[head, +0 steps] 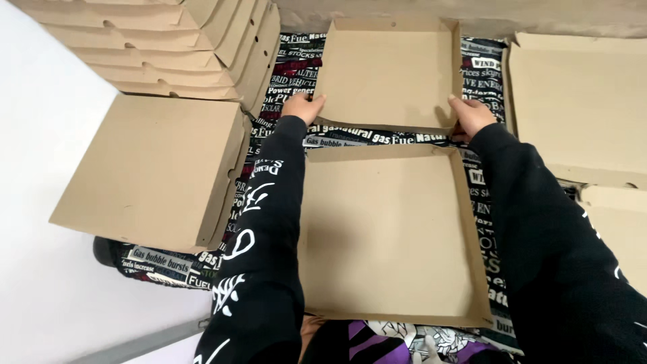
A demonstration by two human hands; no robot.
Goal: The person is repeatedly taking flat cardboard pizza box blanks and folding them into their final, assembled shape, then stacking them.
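Your left hand (302,106) and right hand (472,116) each pinch a near corner of the far panel of the unfolded cardboard box (391,229), which lies flat on the patterned cloth (283,81) between your sleeves. Folded boxes (151,165) crowd the left, flat blanks (579,108) the right. Your fingertips are hidden behind the cardboard edge.

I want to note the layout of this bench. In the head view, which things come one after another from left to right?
Folded box → left hand → open box → right hand → flat cardboard.
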